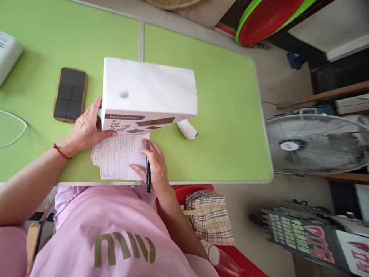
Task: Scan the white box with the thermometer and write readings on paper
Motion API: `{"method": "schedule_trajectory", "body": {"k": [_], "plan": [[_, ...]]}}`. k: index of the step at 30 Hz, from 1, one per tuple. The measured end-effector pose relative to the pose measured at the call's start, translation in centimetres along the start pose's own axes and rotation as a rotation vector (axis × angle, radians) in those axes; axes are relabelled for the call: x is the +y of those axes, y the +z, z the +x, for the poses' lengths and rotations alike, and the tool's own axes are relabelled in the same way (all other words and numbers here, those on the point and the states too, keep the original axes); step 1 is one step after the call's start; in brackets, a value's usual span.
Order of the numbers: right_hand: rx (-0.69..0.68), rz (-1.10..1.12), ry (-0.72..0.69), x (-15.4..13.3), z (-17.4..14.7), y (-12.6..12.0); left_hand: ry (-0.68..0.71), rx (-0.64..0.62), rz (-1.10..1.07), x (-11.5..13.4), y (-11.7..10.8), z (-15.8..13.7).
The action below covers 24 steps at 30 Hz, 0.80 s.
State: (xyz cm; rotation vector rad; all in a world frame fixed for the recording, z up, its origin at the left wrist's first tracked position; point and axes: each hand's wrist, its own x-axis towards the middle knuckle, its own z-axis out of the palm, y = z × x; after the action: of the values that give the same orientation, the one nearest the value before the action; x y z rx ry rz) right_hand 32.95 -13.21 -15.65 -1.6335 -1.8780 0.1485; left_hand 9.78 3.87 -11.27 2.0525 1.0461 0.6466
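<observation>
Now the NutriMotion box (150, 86) extends rightward from the clasping left hand (85, 127), the right hand (157, 167) gripping a pen (148, 169).

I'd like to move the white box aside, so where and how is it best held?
Probably grip the white box by its short ends, from left and right: it stretches sideways, and the left hand is at its left end. The right hand holds a pen, best put down first.
</observation>
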Motion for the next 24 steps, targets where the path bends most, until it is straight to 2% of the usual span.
{"method": "schedule_trajectory", "body": {"k": [3, 6, 9, 12, 16, 24], "plan": [[-0.058, -0.01, -0.072, 0.8, 0.1, -0.3, 0.002, 0.055, 0.041, 0.2, -0.3, -0.3], [-0.04, -0.037, -0.128, 1.7, 0.5, -1.1, -0.117, 0.06, 0.015, 0.6, -0.9, -0.6], [-0.019, -0.216, -0.104, 2.7, 1.0, -1.9, -0.209, 0.021, -0.059, 1.2, -1.4, -0.9], [-0.116, -0.389, -0.085, 3.3, 1.7, -2.3, -0.244, -0.04, -0.142, 1.7, -1.8, -1.1], [-0.214, -0.487, -0.14, 3.5, 3.0, -2.4, -0.232, -0.104, -0.208, 1.6, -1.7, -1.1], [-0.313, -0.554, -0.13, 3.5, 4.5, -2.8, -0.144, -0.087, -0.371, 0.9, -1.5, -1.2]]}}
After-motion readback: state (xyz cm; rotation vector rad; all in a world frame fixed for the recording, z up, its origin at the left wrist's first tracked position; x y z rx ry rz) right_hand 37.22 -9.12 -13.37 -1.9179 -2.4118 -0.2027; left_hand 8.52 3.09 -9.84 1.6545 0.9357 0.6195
